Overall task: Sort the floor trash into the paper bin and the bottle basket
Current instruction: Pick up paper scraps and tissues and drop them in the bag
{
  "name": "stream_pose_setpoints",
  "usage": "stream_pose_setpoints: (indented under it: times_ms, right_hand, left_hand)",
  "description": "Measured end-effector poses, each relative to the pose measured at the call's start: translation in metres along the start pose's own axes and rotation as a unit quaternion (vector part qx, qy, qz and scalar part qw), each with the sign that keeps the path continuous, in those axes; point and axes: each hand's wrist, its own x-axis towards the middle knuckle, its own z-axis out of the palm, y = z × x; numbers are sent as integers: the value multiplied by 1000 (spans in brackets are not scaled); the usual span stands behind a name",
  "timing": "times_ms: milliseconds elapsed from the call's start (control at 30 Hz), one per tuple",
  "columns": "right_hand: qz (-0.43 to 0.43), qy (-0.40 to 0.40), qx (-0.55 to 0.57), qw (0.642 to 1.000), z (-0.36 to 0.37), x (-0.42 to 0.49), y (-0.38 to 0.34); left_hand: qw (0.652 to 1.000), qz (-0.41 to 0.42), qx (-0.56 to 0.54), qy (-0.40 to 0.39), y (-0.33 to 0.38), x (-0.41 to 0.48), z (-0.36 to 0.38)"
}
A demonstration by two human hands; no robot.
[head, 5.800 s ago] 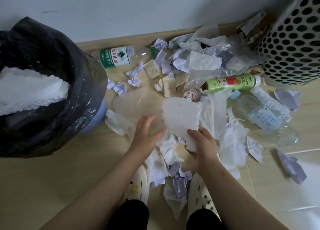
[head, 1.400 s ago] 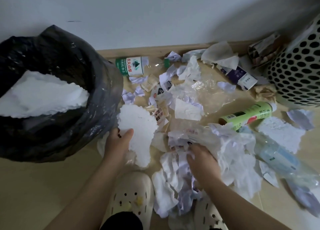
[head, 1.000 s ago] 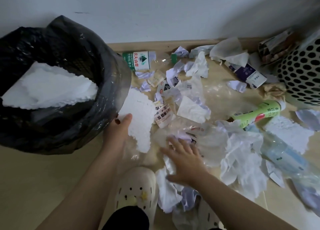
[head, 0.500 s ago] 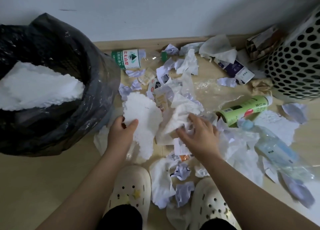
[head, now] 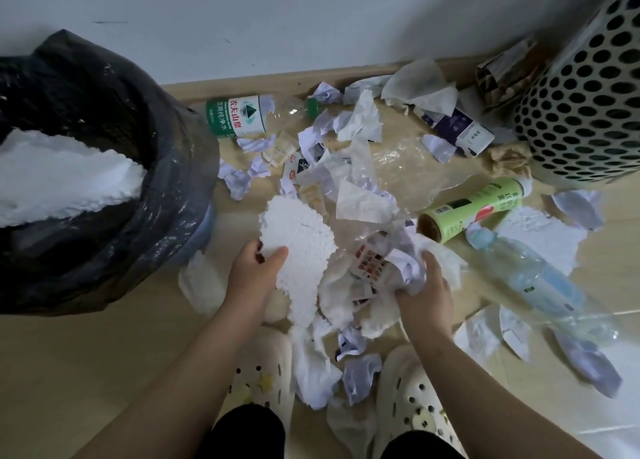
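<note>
Logged black-lined paper bin [head: 104, 188] well left of the hands. Noted left hand [head: 254, 273] pinching a white foam sheet [head: 301, 240], right hand [head: 426, 290] clutching crumpled paper [head: 407, 266]. Found green bottle [head: 474, 209] just beyond right hand, clear bottle [head: 533, 278] to its right, bottle basket [head: 588, 105] farther beyond, rightmost.

You have one view, worn on your head: it looks forward and steeply down at the floor [head: 86, 354], close above your left hand [head: 256, 271] and right hand [head: 424, 292], with the bin [head: 166, 216] at far left and the basket [head: 588, 112] at far right.
</note>
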Motion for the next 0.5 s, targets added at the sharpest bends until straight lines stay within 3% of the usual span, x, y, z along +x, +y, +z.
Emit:
stream_pose_setpoints:
  times_ms: [167,367,500]
  right_hand:
    - [7,34,183,982,0,3,-50]
    - [-69,91,100,988,-35,-20,-90]
    - [-108,122,77,984,-61,-46,-112]
  left_hand:
    - [998,2,-53,25,16,-6,-1]
    - [990,40,-129,37,57,-39,-9]
    - [992,71,-105,14,79,-74,-21]
